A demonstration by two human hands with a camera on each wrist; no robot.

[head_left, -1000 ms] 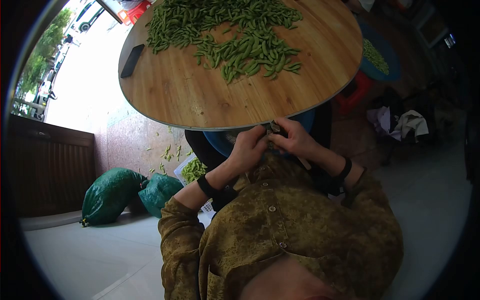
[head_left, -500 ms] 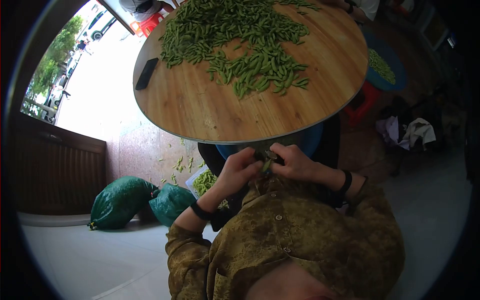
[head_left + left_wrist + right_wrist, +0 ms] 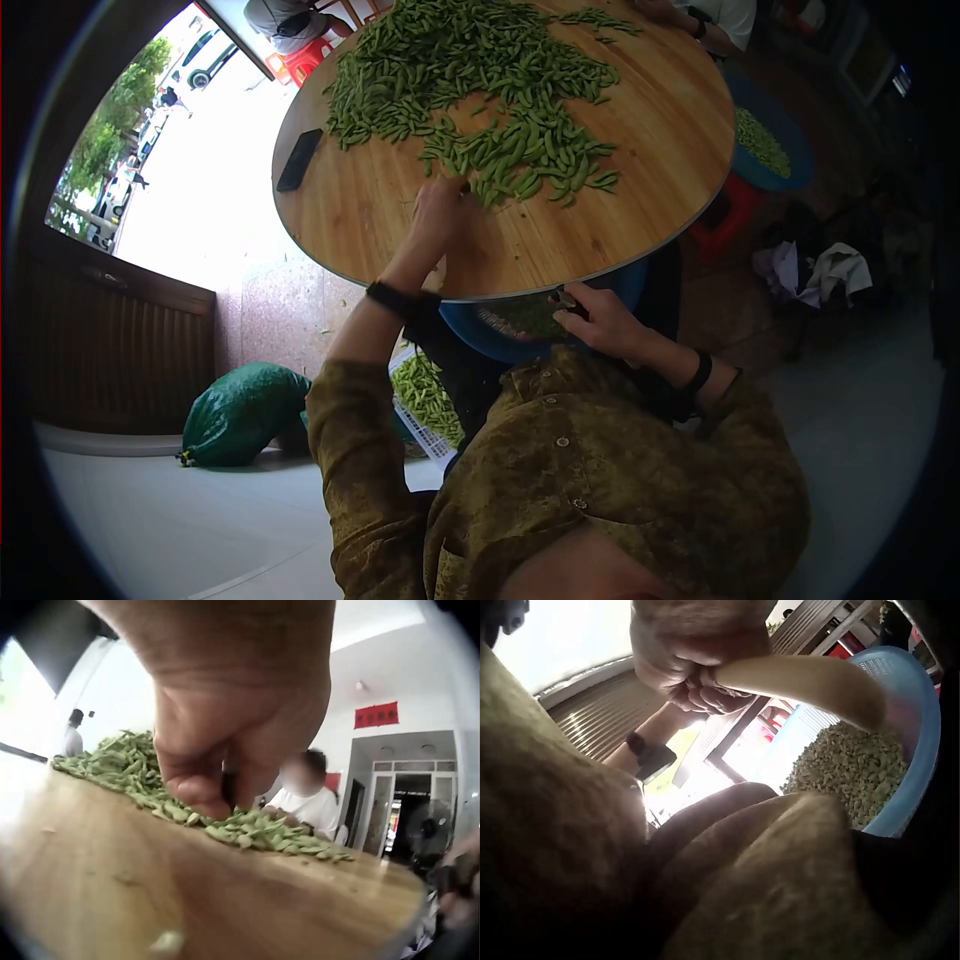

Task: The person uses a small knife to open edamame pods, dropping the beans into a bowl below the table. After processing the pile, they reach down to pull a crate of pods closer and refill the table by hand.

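Bent down at the near edge of the heap of green bean pods (image 3: 530, 150), my left hand (image 3: 440, 215) has its fingers curled among the pods. In the left wrist view, the fingertips (image 3: 202, 799) overlap the pods; whether they pinch one I cannot tell. My right hand (image 3: 605, 322) stays near the table's front rim, gripping a tool whose pale, wooden-looking handle (image 3: 810, 682) sticks out of the fist in the right wrist view. A dark end of it shows at the fingers in the head view. Below lies a blue basin (image 3: 924, 750) holding many small beans (image 3: 847, 769).
The round wooden table (image 3: 370, 225) carries a black phone (image 3: 299, 160). A white basket (image 3: 425, 435) of pods stands by my lap, beside a green sack (image 3: 243, 415). Another blue basin (image 3: 790, 178) of beans is at the right. A person in white (image 3: 319, 810) sits across.
My left hand has left the right hand over the basin and reached forward to the pods on the table. The pod seen between the hands half a second ago no longer shows there.
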